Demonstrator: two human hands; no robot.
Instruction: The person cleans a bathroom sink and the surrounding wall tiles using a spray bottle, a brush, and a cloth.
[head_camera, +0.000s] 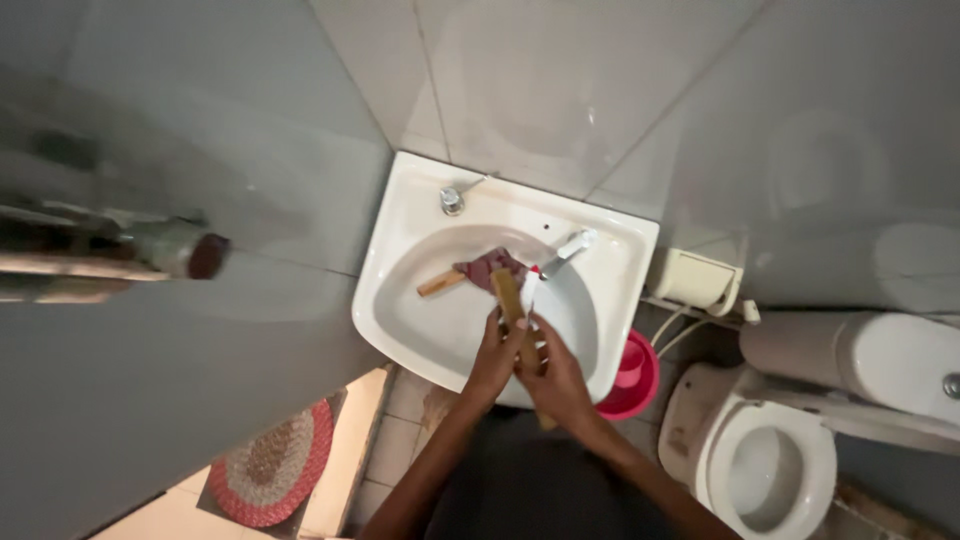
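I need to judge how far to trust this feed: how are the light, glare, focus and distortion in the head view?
Head view: soft, even light; faint sheen on the grey wall tiles, no harsh glare. Wide-angle bending slants the walls and toilet. The rod-like object at far left is smeared by blur. The sink, both hands and the wooden stick they grip are reasonably sharp.

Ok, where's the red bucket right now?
In the head view, the red bucket sits on the floor under the right edge of the white sink, between it and the toilet, just right of the right hand.
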